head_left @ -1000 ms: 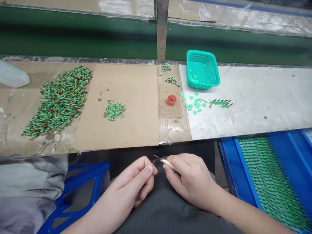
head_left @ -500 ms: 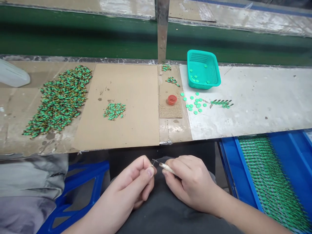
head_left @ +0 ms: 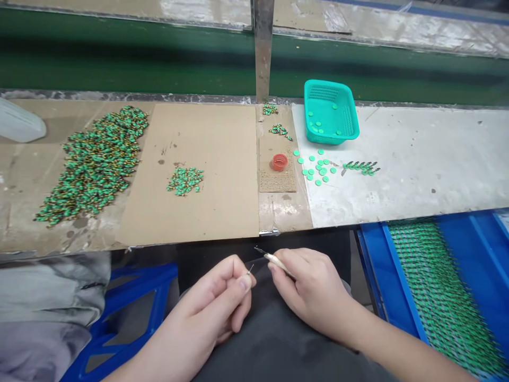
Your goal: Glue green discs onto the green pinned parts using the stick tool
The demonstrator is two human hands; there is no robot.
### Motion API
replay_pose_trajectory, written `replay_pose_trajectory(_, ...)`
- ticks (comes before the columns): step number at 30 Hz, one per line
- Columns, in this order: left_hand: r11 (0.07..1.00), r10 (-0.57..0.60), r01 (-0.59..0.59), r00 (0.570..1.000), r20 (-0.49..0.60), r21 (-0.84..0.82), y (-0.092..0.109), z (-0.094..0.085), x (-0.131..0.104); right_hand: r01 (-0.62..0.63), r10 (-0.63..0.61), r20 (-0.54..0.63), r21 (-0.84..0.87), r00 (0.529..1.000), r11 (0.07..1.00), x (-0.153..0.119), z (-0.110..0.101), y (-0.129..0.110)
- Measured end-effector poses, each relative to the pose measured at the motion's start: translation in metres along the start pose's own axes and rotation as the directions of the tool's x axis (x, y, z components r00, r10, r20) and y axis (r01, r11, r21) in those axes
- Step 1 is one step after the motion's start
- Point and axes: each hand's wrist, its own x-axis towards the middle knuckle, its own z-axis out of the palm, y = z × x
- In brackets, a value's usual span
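My left hand [head_left: 228, 297] is closed, with thumb and forefinger pinching a tiny piece from which a thin pin [head_left: 250, 269] sticks up. Most of that piece is hidden by the fingertips. In my right hand [head_left: 308, 286] is a slim tool [head_left: 274, 260] with a pale handle and a thin dark tip. The tip points left, above and apart from the pin. Both hands are over my lap, below the table edge. On the table ahead stands a small red cup [head_left: 280, 162], near several round green discs [head_left: 319, 167].
A large heap of green-and-gold pieces [head_left: 95, 164] lies left, a smaller pile [head_left: 185, 181] on cardboard [head_left: 222, 212]. A teal basket [head_left: 352, 119] holds some discs. Blue trays [head_left: 457, 254] with rows of green pieces stand right. Another person's sleeve [head_left: 51, 286] is at left, beside a blue stool [head_left: 159, 302].
My right hand has lifted slightly, taking the tool's tip up and away from the pin. The left hand stays nearly in place, still pinching the tiny piece.
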Motion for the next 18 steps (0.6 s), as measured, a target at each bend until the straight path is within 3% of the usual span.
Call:
replay_pose_trajectory(6,0.999,0.000,-0.002,0.999,-0.042,-0.043,0.004,-0.008,0.019,-0.025,0.024,0.012,0.105,1.000,0.994,0.003,0.001,0.011)
replay_pose_trajectory(9,0.999,0.019,-0.024,0.995,-0.100,-0.048,0.008,-0.017,0.039,-0.073,0.073,-0.019,0.026,0.997,0.997,0.009,0.006,0.027)
replay_pose_trajectory(11,0.998,0.015,-0.021,0.995,-0.099,-0.055,0.009,-0.020,0.051,-0.047,0.043,-0.063,-0.050,0.997,0.998,0.014,0.011,0.038)
replay_pose_trajectory(15,0.994,0.054,-0.062,0.995,-0.086,-0.094,0.007,-0.011,0.065,0.041,-0.055,-0.134,-0.112,0.989,0.993,0.022,0.018,0.051)
replay_pose_trajectory(18,0.996,0.050,-0.052,0.998,-0.029,-0.072,0.002,-0.002,0.067,0.036,-0.054,-0.174,-0.104,0.983,0.994,0.021,0.017,0.054)
